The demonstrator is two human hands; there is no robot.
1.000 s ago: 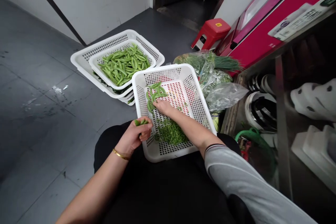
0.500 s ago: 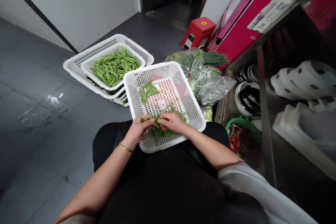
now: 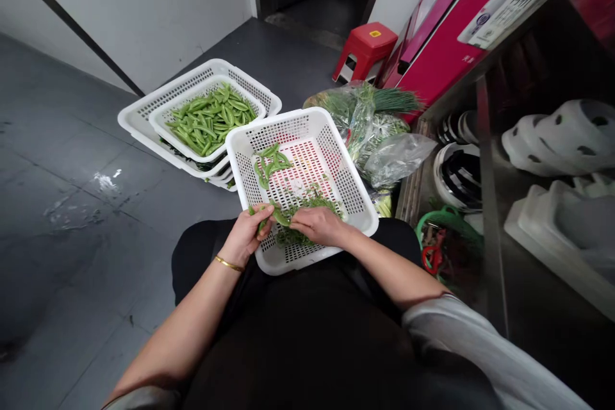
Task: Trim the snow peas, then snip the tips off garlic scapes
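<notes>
A white perforated basket (image 3: 355, 182) rests on my lap. My left hand (image 3: 248, 230) is closed over the basket's near left corner, holding green pea pods (image 3: 280, 216) between thumb and fingers. My right hand (image 3: 314, 225) pinches at the right end of one of these pods, so both hands meet on it. Below and beside the right hand lies a heap of thin green trimmings (image 3: 300, 237). A small group of pea pods (image 3: 271, 163) lies at the far left inside the basket.
A smaller basket full of pea pods (image 3: 211, 118) sits in a larger white basket (image 3: 139, 116) on the left. Bagged greens (image 3: 379, 141) lie on the right, near a red stool (image 3: 368, 48). A metal shelf (image 3: 492, 205) holds white containers; a green basket (image 3: 444, 221) stands by it.
My hands have drawn slightly apart, and the pod between them now shows more fully. My left hand has shifted a little left. The view has tilted slightly.
</notes>
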